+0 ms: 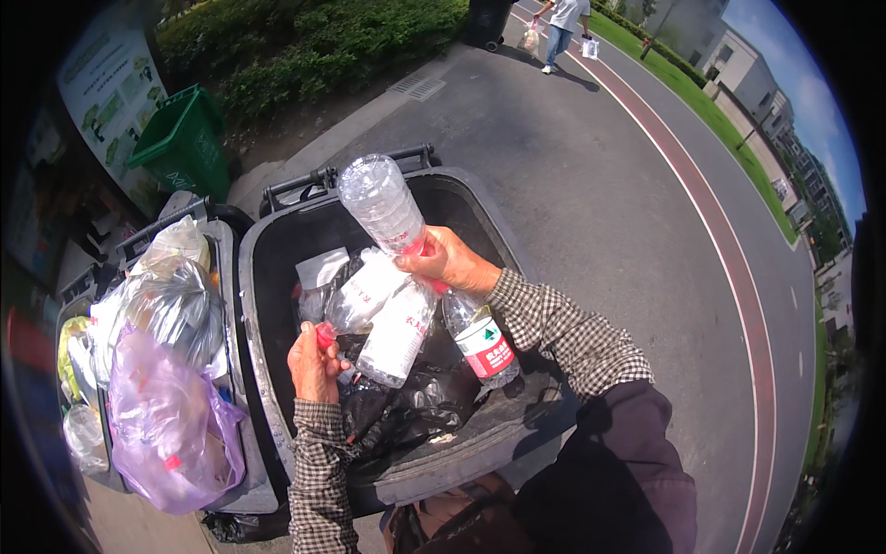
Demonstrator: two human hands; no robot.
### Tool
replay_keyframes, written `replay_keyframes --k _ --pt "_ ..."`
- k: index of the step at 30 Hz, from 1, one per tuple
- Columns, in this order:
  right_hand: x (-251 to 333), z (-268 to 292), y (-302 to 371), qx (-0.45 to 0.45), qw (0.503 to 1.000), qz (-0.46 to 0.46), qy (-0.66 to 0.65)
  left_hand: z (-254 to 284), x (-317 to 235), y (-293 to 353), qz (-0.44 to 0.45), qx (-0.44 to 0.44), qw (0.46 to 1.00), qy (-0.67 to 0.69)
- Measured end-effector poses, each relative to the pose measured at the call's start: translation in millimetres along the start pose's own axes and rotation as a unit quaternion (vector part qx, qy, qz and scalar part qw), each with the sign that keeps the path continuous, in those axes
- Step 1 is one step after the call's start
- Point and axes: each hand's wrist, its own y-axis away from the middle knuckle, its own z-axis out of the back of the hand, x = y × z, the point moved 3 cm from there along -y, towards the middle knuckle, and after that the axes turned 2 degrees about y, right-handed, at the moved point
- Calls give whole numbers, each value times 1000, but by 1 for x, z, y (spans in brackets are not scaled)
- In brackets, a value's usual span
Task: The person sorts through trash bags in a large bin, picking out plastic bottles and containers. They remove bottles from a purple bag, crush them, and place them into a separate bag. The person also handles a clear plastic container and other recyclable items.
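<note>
My right hand (448,260) is closed round the red-capped necks of several clear plastic bottles above the open bin. One bottle (380,198) points its base up and away. Another bottle (479,343), with a red and white label, hangs down to the right, and a pale-labelled bottle (395,337) hangs in the middle. My left hand (317,365) pinches a red bottle cap (325,334) near the bin's left side. Beside it lies another clear bottle (355,300); whether the cap is joined to it I cannot tell. Black bags (434,397) lie beneath in the bin.
The grey wheeled bin (254,342) stands against a second bin heaped with bags, including a purple bag (166,415). A green bin (185,143) stands at far left by a display board (109,92). A person (561,28) carrying bags walks on the road.
</note>
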Motion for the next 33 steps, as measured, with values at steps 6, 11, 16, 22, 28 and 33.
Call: replay_keyframes --k 6,11,16,22,28,33 --pt "-12 1 8 -16 955 -72 -288 -40 -58 25 -252 -16 930 -267" --pt "1 -35 6 44 937 -108 -329 -53 -114 74 -401 -47 801 -441" --pt "32 -78 18 105 926 -121 -343 -41 -140 130 -519 -99 729 -435" --pt "22 -191 34 262 888 -158 -343 49 -180 278 -636 -92 600 -476" --pt "62 -414 104 230 954 -116 -153 219 -157 426 -429 -266 758 -414" --pt "43 -597 181 288 932 -206 -76 337 -115 544 -351 -438 759 -329"
